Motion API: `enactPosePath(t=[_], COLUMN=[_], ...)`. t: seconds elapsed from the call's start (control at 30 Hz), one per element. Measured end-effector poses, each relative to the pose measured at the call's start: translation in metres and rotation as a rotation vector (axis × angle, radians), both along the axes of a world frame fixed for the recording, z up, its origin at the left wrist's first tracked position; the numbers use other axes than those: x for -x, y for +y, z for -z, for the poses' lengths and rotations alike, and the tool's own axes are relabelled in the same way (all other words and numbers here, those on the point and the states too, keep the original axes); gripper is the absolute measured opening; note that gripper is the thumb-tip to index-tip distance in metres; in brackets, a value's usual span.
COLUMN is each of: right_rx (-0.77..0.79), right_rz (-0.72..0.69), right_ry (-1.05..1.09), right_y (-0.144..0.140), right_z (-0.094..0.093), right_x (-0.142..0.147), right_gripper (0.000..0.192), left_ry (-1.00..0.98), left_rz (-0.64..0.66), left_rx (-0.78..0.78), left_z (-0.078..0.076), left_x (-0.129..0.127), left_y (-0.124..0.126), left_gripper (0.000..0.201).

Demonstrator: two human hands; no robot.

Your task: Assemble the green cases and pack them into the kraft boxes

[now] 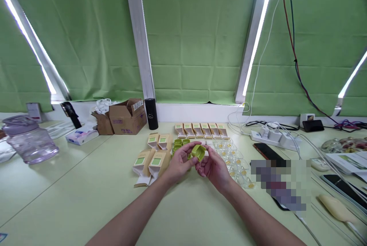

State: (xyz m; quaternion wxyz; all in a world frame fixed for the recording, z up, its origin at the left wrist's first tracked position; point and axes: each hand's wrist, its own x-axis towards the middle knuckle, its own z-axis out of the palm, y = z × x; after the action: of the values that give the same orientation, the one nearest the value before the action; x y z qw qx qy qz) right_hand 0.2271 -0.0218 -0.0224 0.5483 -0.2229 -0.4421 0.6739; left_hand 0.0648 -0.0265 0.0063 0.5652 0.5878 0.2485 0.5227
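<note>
In front of me, my left hand [183, 162] is closed on a small green plastic cup [198, 153], its thumb on the near side. My right hand [214, 166] pinches the same cup from the right, fingers curled. A white piece [206, 153] shows beside the cup near my right fingers; its kind is unclear. Behind my left hand stand several similar green cups [177, 143], partly hidden. To the right of my hands lie rows of clear plastic pieces [229, 152] with yellow centres. Open small cardboard boxes [157, 162] lie to the left.
More small boxes [196, 129] line up behind. A cardboard carton [127, 118], a black cylinder [151, 114], a tissue pack [82, 134] and a purple jug [30, 140] stand left. A power strip [275, 139], a phone [269, 154] and cables lie right.
</note>
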Motion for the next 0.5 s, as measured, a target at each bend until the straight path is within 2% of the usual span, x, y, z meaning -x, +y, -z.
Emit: enactPosePath(t=[0.07, 0.13, 0.23, 0.27, 0.33, 0.4, 0.5], right_rx=[-0.09, -0.24, -0.566, -0.687, -0.879, -0.976, -1.037], right_rz=[0.184, 0.444, 0.759, 0.802, 0.792, 0.734, 0.685], right_ry=[-0.152, -0.379, -0.887, -1.047, -1.297, -1.476, -1.675], right_y=[0.002, 0.004, 0.006, 0.006, 0.006, 0.006, 0.008], right_z=[-0.002, -0.003, -0.002, -0.001, 0.003, 0.008, 0.013], right_x=[-0.006, -0.012, -0.02, -0.02, -0.019, -0.015, -0.008], right_gripper=[0.046, 0.034, 0.013, 0.012, 0.012, 0.013, 0.013], left_ry=[-0.074, -0.146, -0.238, -0.262, -0.298, -0.313, -0.304], left_rz=[-0.06, -0.111, -0.154, -0.167, -0.19, -0.21, -0.232], left_rx=[0.009, 0.027, 0.068, 0.077, 0.088, 0.093, 0.085], left_z=[0.001, 0.003, 0.005, 0.006, 0.007, 0.008, 0.008], left_x=[0.001, 0.002, 0.004, 0.005, 0.006, 0.006, 0.006], left_y=[0.004, 0.01, 0.017, 0.018, 0.02, 0.021, 0.021], left_gripper=[0.06, 0.061, 0.065, 0.065, 0.065, 0.066, 0.067])
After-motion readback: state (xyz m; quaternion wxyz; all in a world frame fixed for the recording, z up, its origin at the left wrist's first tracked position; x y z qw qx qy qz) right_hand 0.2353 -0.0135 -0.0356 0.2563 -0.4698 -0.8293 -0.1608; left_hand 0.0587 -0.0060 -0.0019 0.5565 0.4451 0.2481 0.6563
